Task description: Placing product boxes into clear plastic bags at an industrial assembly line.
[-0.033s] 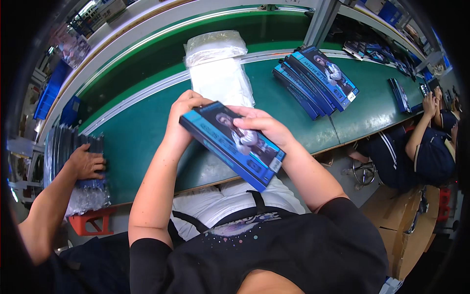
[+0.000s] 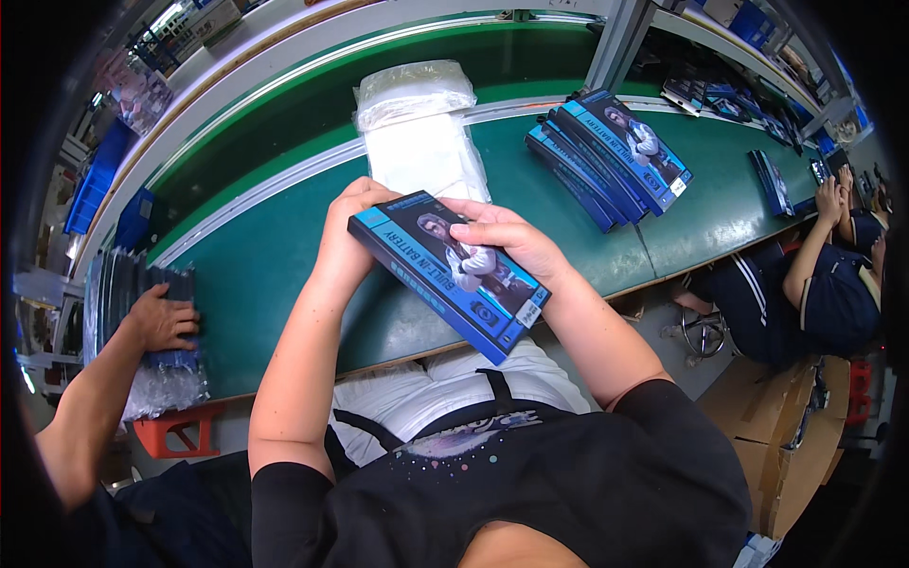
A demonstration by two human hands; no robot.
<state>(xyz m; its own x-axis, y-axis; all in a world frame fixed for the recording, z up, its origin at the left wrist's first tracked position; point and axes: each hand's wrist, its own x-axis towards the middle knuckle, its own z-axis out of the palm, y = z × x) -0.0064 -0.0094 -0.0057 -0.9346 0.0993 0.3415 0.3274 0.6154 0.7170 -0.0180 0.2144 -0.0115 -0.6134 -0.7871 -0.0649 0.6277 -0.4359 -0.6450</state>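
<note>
A flat blue and black printed box [image 2: 445,275] is held between both my hands, tilted above the near edge of the green table. My left hand [image 2: 352,222] is closed round its upper left end, with the fingertips hidden behind it. My right hand [image 2: 507,241] grips the far right side, thumb lying on the printed front and the other fingers mostly hidden underneath. Just beyond the box lies a stack of clear plastic bags [image 2: 421,156]. Several similar boxes [image 2: 615,156] lie in an overlapping pile to the right of the bags.
At left, a co-worker's hand [image 2: 166,320] rests on a row of plastic-wrapped dark packages [image 2: 118,293]. Another single box [image 2: 772,183] lies at far right, near other people's hands [image 2: 833,199]. A metal post [image 2: 620,47] rises behind the pile. An open cardboard carton [image 2: 781,435] stands lower right.
The box in my hands has shifted very slightly and its print is sharper. Otherwise the hands and the pile look the same.
</note>
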